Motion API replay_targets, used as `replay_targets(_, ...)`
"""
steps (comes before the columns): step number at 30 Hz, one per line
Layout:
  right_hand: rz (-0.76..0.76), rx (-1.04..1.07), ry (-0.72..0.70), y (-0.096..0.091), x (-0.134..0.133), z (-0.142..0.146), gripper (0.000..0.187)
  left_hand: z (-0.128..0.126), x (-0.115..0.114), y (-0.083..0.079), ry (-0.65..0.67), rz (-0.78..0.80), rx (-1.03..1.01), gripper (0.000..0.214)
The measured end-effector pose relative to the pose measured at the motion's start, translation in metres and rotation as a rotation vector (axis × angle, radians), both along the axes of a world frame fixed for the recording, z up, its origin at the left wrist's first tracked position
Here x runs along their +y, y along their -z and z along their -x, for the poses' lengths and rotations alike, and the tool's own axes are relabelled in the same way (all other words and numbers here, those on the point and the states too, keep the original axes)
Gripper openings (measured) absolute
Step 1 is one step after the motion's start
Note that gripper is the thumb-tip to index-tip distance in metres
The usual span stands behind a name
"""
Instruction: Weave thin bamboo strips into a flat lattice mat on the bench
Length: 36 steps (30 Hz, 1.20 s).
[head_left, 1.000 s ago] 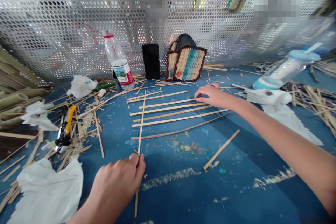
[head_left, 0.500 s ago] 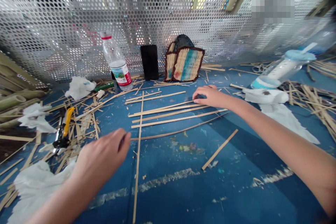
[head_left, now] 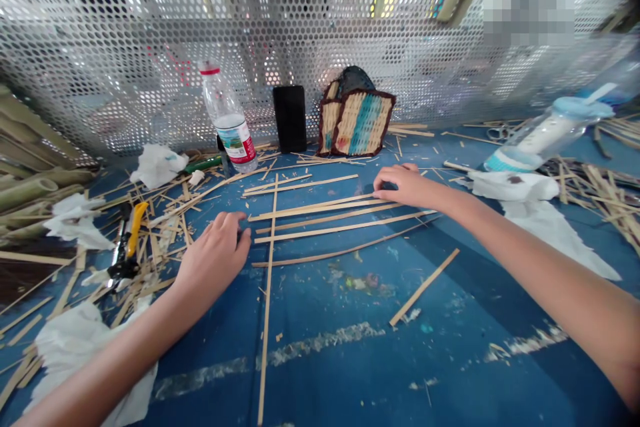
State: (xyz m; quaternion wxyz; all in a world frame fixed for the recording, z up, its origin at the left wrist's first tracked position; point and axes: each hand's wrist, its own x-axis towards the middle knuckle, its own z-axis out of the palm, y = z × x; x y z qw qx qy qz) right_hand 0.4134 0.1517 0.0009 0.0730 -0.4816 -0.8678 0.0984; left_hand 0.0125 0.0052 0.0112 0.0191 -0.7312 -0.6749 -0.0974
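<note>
Several thin bamboo strips (head_left: 320,225) lie roughly parallel, left to right, on the blue table. One long bamboo strip (head_left: 267,333) crosses them near their left ends and runs toward me. My right hand (head_left: 403,185) has thumb and fingertips closed on the right end of an upper strip (head_left: 325,204). Beside the strips' left ends is my left hand (head_left: 217,250), its fingers bent and its thumb apart, with nothing visible in it. Nearest me in the row is a curved, darker strip (head_left: 320,256). A short strip (head_left: 424,287) lies slanted at the right.
Against the perforated metal screen (head_left: 280,33) stand a water bottle (head_left: 235,133), a black phone (head_left: 290,119) and a woven bag (head_left: 367,123). Offcuts, tissues (head_left: 75,220) and a yellow-handled cutter (head_left: 135,227) clutter the left. A tilted clear cup (head_left: 543,137) and more strips (head_left: 603,193) are at right.
My left hand has moved up and away from me, from the curved strip's left end to beside the upper strips' ends. My right hand stays at the strips' right end.
</note>
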Motion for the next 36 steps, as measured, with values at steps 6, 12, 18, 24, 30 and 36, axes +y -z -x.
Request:
replay_targets(6,-0.019,-0.024,-0.002,0.002,-0.001,0.001,0.019,0.002,0.003,0.002,-0.004,0.04,-0.065,0.036)
replay_targets(12,-0.047,-0.031,-0.001,0.004,-0.001,0.002,0.021,0.0,0.001,0.0,0.03,0.036,-0.12,0.034)
replay_targets(18,-0.038,-0.019,-0.002,0.003,-0.002,0.002,0.021,0.0,0.004,-0.001,0.037,0.053,-0.135,0.035)
replay_targets(24,-0.038,-0.001,-0.012,0.002,-0.004,0.004,0.022,0.0,0.003,-0.004,0.027,0.091,-0.148,0.036)
replay_targets(30,-0.047,0.019,-0.028,0.001,-0.004,0.004,0.024,0.001,0.0,-0.012,0.023,0.074,-0.137,0.034)
replay_targets(36,-0.123,0.038,-0.085,-0.014,0.015,0.008,0.027,-0.004,-0.041,-0.031,0.559,0.206,-0.105,0.035)
